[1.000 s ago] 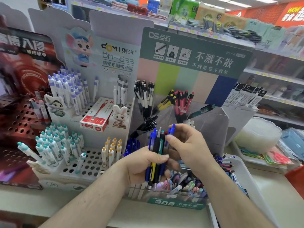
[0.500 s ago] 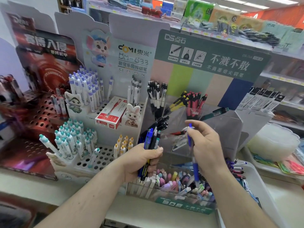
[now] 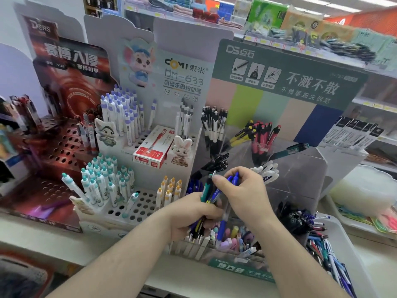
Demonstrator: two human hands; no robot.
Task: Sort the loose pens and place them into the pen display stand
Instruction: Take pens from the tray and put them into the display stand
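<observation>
A bundle of loose pens (image 3: 207, 195) stood upright in the gripping left hand (image 3: 189, 216), before the clear pen display stand (image 3: 300, 168). The right hand (image 3: 245, 194) pinched what appeared a blue pen (image 3: 222, 227) beside the bundle.

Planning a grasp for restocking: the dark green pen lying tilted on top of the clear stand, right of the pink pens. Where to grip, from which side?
Take the dark green pen at mid-barrel, coming from above and from the right. It lies tilted, its right end raised and free. The lower left end runs in by the pink pens, so fingers would likely be crowded there. A pinch across the barrel looks best.
</observation>
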